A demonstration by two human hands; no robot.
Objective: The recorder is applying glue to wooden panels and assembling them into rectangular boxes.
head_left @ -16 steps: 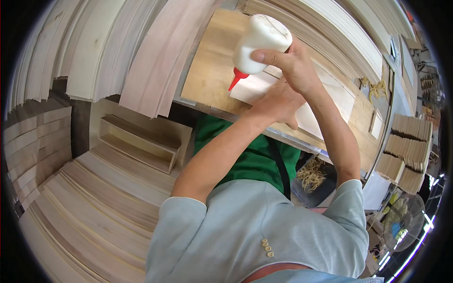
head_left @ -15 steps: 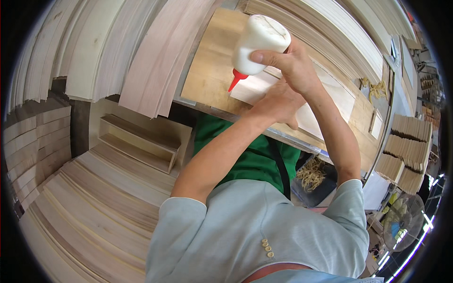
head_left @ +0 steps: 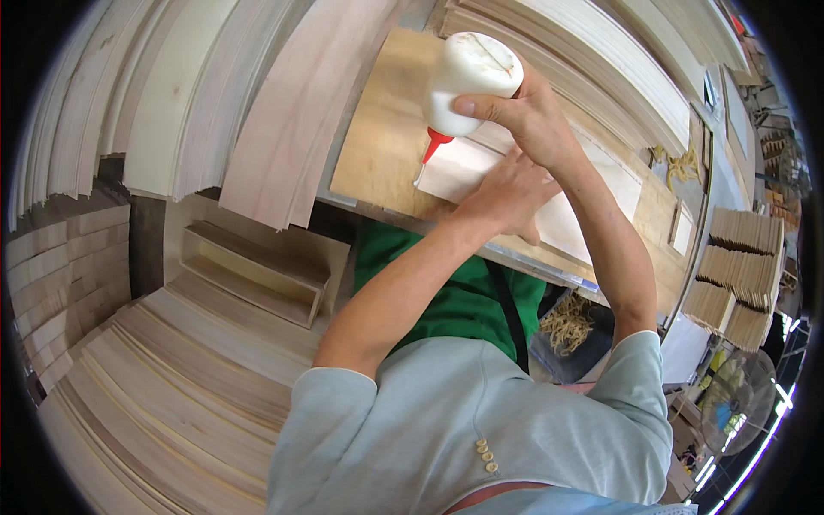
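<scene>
My right hand point(head_left: 534, 120) is shut on a white glue bottle point(head_left: 468, 81), held upside down. Its red nozzle point(head_left: 433, 146) points at the left end of a pale thin wooden panel point(head_left: 459, 172), which lies on a brown workbench top point(head_left: 378, 146). Just below the bottle, my left hand point(head_left: 506, 196) lies flat on the panel with its fingers spread and holds it down. Both forearms reach up from the lower edge and cross close together over the bench.
Long pale boards point(head_left: 283, 103) lean at the upper left, with more stacked behind the bench point(head_left: 601, 51). Stacks of thin wood sheets point(head_left: 172, 378) fill the lower left beside an open wooden box point(head_left: 257, 270). Small wooden pieces point(head_left: 742, 275) are piled at the right, above a fan point(head_left: 734, 403).
</scene>
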